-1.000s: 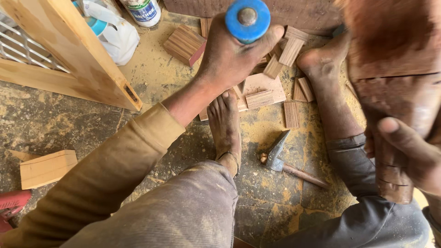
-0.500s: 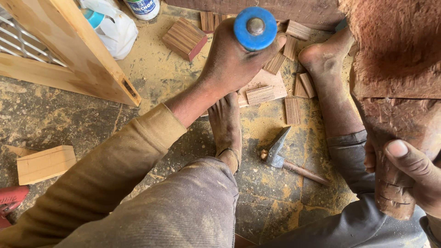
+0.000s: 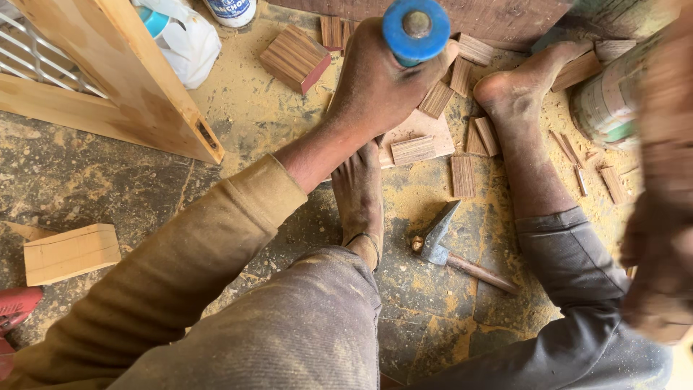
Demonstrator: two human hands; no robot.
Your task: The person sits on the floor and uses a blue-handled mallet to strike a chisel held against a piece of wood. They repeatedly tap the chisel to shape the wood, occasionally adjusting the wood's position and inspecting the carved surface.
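Observation:
My left hand (image 3: 375, 83) is wrapped around a tool with a round blue handle end (image 3: 416, 29), held above the floor near the top of the view. My right hand (image 3: 660, 267) is blurred at the right edge, closed on a brown wooden piece (image 3: 668, 108) that rises up the right side. Between my bare feet a hammer (image 3: 451, 253) lies on the sawdust-covered floor. Several small cut wooden blocks (image 3: 413, 149) are scattered under and around the left hand.
A light wooden frame with a metal grille (image 3: 108, 79) stands at upper left. Beside it are a white plastic bag (image 3: 188, 40) and a can (image 3: 231, 11). A pale wood block (image 3: 71, 253) lies at left, a square block (image 3: 294, 58) near the top, and a tin (image 3: 610, 101) at right.
My left hand with the blue-handled tool has stayed in place over the blocks. My right hand and the wooden piece have shifted further toward the right edge and lower.

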